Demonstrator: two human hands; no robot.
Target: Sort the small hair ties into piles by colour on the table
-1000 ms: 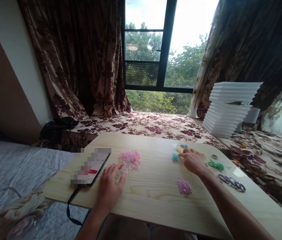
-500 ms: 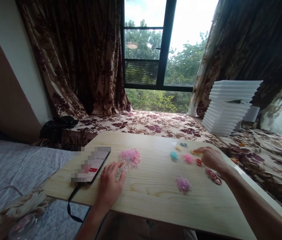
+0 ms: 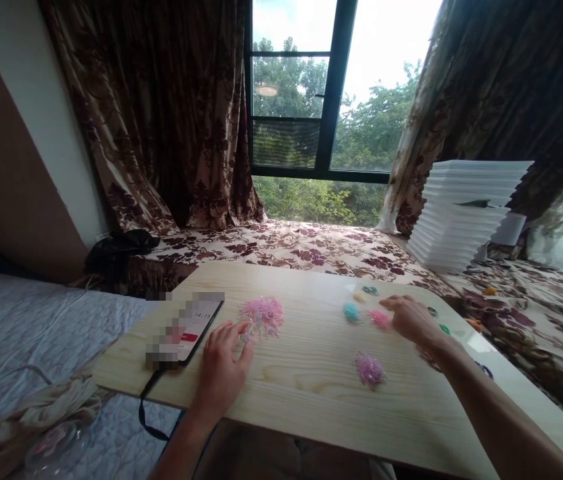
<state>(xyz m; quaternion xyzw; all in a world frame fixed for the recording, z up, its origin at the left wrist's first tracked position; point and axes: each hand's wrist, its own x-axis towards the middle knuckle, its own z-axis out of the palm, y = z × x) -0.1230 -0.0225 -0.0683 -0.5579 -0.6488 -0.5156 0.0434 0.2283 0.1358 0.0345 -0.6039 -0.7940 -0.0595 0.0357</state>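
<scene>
My left hand [image 3: 226, 363] rests at the near left edge of a loose pile of thin pink, shiny bands [image 3: 262, 315]. Its fingers are bent but apart, with the thumb separate. Over the right side of the table, my right hand [image 3: 414, 323] has its fingers pressed together, pointing left; anything between the fingertips is too small to make out. Just left of it are a small bright pink bunch [image 3: 379, 319] and a teal bunch [image 3: 351, 312]. A purple bunch [image 3: 370, 370] lies nearer me. Red looped bands [image 3: 428, 359] are partly covered by my right wrist.
A phone [image 3: 194, 330] with a black strap lies at the left of the wooden table [image 3: 306, 407]. Pale yellow [image 3: 359, 296] and dark green loops [image 3: 370, 291] sit at the back. A tall white stack [image 3: 461, 217] stands beyond the table's right side.
My right hand has shifted slightly left, covering the yellow and small red bands seen before. Green and dark loops now show to its right. My left hand stays by the pink pile.
</scene>
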